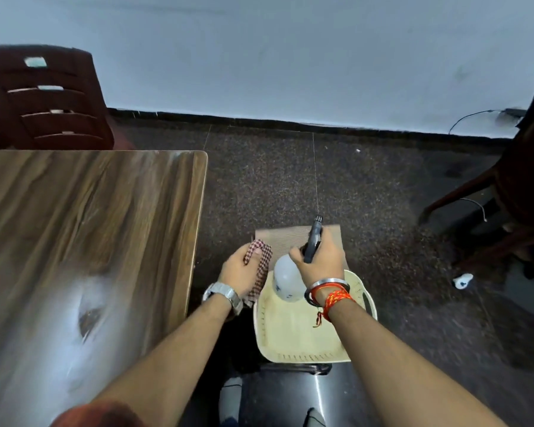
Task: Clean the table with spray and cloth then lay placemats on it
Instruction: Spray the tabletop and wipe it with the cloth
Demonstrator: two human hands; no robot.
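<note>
— spray bottle (290, 277): where is it, and which way does it point?

— over the far end of the cream basket (302, 337), tipped; its long axis runs from the white body up to the dark nozzle, pointing away from me. my right hand (322, 260) is wrapped around its neck.

— and beside the basket?

— my left hand (239, 271) grips the checked cloth (261, 266) at the basket's left edge. a tan placemat (293, 238) lies past the basket; the table (84, 229) stands left of it.

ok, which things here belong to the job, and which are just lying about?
Job: spray bottle in right hand; cloth in left hand; placemat; table; basket.
Lying about: chairs, cable, white scrap on floor.
</note>
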